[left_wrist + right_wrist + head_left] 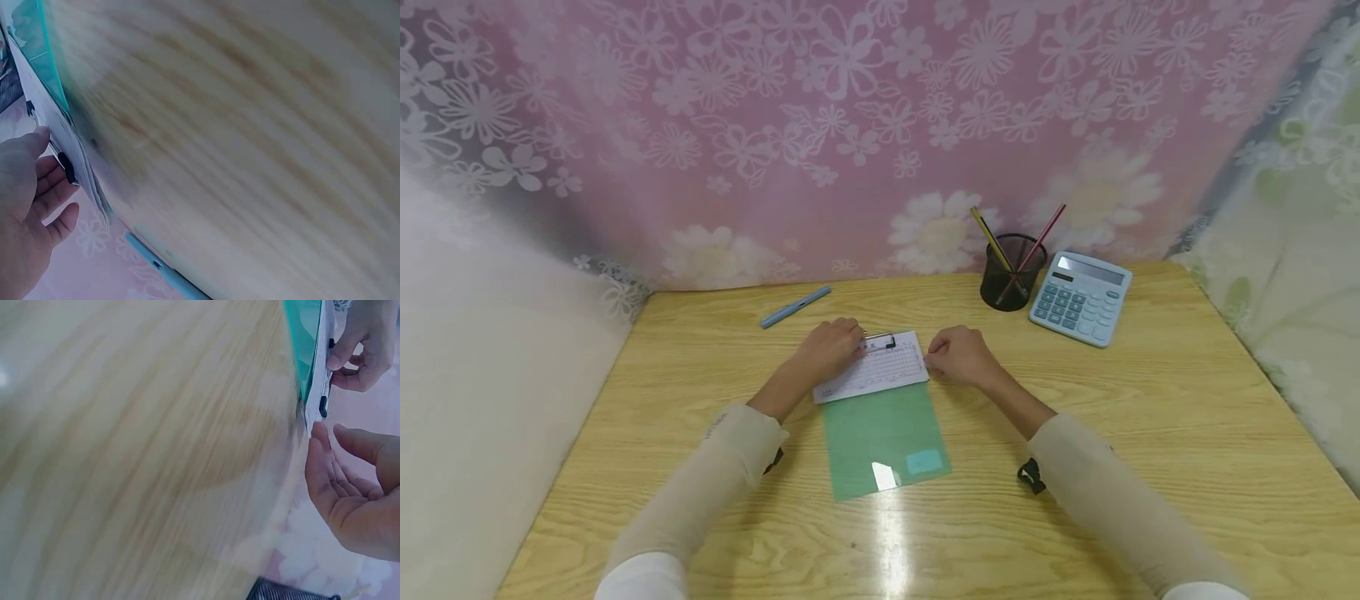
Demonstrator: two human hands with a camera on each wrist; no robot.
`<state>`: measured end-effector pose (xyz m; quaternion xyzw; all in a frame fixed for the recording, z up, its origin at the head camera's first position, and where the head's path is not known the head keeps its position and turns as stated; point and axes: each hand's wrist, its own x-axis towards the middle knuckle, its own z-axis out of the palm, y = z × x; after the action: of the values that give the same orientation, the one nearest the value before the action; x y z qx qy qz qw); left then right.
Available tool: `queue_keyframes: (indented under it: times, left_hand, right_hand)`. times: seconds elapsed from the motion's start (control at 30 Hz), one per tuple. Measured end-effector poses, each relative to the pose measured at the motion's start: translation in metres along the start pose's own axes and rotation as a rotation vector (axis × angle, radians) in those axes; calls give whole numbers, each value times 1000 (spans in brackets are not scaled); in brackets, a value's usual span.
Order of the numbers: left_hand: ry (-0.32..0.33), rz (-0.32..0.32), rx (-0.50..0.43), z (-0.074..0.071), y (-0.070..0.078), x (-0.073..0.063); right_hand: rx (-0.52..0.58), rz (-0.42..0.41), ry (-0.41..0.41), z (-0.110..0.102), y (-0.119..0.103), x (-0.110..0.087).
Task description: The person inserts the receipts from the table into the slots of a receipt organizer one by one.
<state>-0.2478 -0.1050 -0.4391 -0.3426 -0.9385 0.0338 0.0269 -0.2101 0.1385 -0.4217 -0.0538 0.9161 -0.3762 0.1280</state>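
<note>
A translucent green clipboard (883, 437) lies on the table with a stack of printed white forms (880, 372) across its upper part. At the top is its wire clip (880, 342) with black ends, partly hidden by my left hand (831, 350). In the left wrist view, that hand's thumb and fingers (57, 187) pinch around the clip. My right hand (962, 357) is at the right edge of the forms, its fingertips touching or very near them. The right wrist view shows its fingers (322, 465) loosely bent, with a gap between thumb and index finger.
A blue pen (796, 307) lies behind the left hand. At the back right, a black mesh cup (1009, 287) holds pencils, with a light blue calculator (1081, 298) beside it. A floral curtain (850, 167) hangs behind the wooden table (1150, 467).
</note>
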Motion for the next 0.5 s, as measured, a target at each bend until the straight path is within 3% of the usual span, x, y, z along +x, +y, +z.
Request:
queue_keyframes:
  times: [0.1, 0.27, 0.5]
  left_hand:
    - [21, 15, -12, 2, 4, 6]
    - [28, 33, -28, 7, 12, 20]
    - [9, -32, -138, 7, 20, 31]
  right_hand:
    - [-91, -68, 25, -9, 6, -6]
    - [-149, -77, 1, -25, 14, -14]
    - [-230, -79, 63, -50, 32, -21]
